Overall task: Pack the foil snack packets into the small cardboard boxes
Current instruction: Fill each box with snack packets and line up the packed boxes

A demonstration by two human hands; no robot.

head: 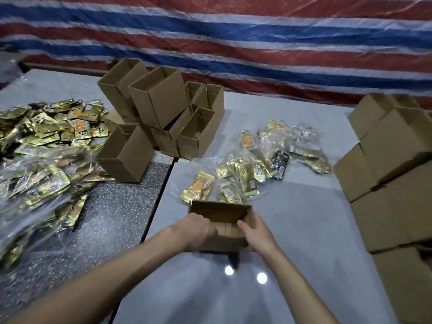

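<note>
A small open cardboard box (222, 212) stands on the grey table in front of me, and I see no packet inside it. My left hand (198, 231) grips its left wall with the fingers curled over the rim. On the right wall, my right hand (256, 233) grips the box with the thumb inside. Just beyond the box lies a loose group of gold foil snack packets (247, 176), some in clear plastic bags. A big heap of foil packets (46, 146) covers the table's left side.
A pile of open empty small boxes (161, 118) stands behind the speckled panel (112, 220). Stacked closed boxes (392, 178) line the right edge. A red, white and blue striped tarp (233, 38) hangs behind the table (292, 230).
</note>
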